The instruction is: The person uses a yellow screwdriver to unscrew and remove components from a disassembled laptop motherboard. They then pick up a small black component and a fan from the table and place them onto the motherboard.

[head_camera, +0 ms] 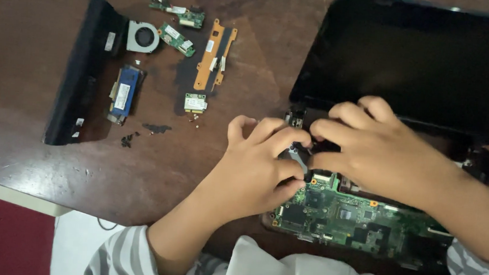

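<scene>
Head view looks down on a dark brown wooden table (42,160), scuffed and dusty, with its pale edge at 8 o'clock and a red patch of floor below it. At 10 o'clock lies a long black battery pack (80,70); just beside it sit a small cooling fan (142,36) and a blue-labelled hard drive (125,92). Toward 11 o'clock lie two small green circuit boards (177,39), an orange flex board (215,55) and a little wireless card (195,102), with loose black screws (127,141) near them.

An opened laptop with a black screen (416,57) fills 1 to 3 o'clock. Its green motherboard (352,218) lies bare at 5 o'clock, just under both hands, near the screen hinge (295,119).

Left hand (259,166) comes in from 7 o'clock, striped sleeve at the wrist, fingers curled together and pressing down at the board's upper left corner. Right hand (377,150) reaches in from 4 o'clock, knuckles up, fingertips bent down and bunched beside the left hand's. What they pinch, if anything, is hidden, so I cannot tell
</scene>
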